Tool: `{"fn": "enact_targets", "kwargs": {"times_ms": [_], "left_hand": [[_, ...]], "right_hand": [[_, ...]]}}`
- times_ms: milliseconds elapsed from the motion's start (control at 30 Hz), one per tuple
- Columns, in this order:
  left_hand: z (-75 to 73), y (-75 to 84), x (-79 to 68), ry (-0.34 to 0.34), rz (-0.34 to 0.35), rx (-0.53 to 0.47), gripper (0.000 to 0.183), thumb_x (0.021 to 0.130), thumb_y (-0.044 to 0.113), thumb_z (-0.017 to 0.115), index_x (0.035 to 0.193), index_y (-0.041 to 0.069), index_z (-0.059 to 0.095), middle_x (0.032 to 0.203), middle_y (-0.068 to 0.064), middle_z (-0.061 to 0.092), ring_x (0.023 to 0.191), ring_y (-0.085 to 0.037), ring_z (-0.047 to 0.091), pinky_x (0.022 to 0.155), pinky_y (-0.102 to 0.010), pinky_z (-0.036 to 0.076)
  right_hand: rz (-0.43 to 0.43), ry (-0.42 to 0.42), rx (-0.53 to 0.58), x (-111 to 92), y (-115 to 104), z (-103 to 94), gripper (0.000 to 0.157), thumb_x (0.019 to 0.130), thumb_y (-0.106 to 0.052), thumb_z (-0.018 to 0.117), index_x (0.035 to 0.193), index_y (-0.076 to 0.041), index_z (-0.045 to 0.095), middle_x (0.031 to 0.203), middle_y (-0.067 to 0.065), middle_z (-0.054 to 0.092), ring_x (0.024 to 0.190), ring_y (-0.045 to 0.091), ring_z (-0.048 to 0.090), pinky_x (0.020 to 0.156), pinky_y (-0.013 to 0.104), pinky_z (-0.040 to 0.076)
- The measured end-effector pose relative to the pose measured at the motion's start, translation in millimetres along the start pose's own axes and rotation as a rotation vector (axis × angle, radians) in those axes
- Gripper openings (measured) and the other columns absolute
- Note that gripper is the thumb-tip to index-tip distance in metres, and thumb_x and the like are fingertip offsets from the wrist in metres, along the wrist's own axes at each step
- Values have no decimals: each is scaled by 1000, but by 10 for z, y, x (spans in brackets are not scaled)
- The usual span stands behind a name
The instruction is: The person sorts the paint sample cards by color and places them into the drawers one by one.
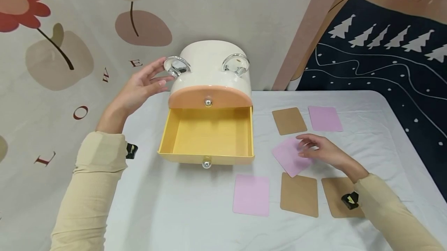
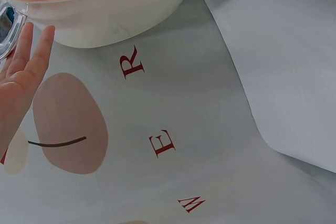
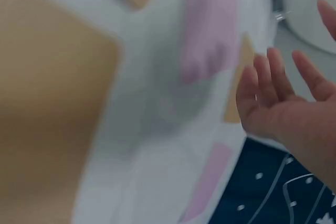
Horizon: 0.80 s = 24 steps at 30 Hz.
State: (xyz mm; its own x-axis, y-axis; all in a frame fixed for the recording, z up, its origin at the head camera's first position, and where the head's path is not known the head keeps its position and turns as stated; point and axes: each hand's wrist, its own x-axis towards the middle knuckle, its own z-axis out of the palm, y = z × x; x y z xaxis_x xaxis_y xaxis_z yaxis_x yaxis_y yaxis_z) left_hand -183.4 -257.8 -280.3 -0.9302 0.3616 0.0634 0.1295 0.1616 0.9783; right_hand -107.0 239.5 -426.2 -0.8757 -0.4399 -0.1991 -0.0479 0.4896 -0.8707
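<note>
Because the askew lilac card (image 1: pixel 290 157) lies flat, the right hand (image 1: pixel 323 151), fingers bent, empty, might skid it; the left hand (image 1: pixel 134 88), fingers spread beside the silver ear (image 1: pixel 177 64), could jog it.

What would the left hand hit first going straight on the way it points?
Most likely the silver ear on the left of the white drawer unit: the fingers sit right by its rim, though whether they touch is unclear.
</note>
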Motion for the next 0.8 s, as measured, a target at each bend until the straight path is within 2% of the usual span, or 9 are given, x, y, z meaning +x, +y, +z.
{"fn": "enact_targets", "kwargs": {"times_ms": [133,367,500,667,800], "left_hand": [[3,0,-3,2,-7,18,62,92,0,50,146,13,23,140,-13,30,117,-16,47,88,-20,46],[12,13,-17,3,-9,18,62,92,-1,49,146,13,23,140,-13,30,116,-15,48,88,-20,46],[16,15,-19,0,-10,9,62,92,-2,49,146,13,23,140,-13,30,117,-16,47,89,-20,46],[14,16,-14,1,-12,4,62,92,-2,49,146,13,22,140,-13,30,119,-20,45,89,-20,45],[13,21,-14,3,-14,6,62,92,-2,48,146,13,22,140,-12,30,119,-20,46,89,-20,46]], "right_hand": [[63,64,-57,35,158,5,56,80,-14,71,125,7,45,105,20,53,96,31,48,73,21,45],[66,95,-109,203,313,59,63,73,-9,76,124,10,44,99,19,49,87,26,41,70,22,37],[82,105,-162,297,357,96,65,70,-5,77,124,10,44,99,20,46,88,27,40,72,28,38],[98,105,-240,359,353,136,62,68,0,76,121,10,45,104,25,43,93,34,43,79,41,42],[97,92,-243,376,341,147,59,68,1,76,117,10,45,104,24,42,94,34,41,80,43,42]]}}
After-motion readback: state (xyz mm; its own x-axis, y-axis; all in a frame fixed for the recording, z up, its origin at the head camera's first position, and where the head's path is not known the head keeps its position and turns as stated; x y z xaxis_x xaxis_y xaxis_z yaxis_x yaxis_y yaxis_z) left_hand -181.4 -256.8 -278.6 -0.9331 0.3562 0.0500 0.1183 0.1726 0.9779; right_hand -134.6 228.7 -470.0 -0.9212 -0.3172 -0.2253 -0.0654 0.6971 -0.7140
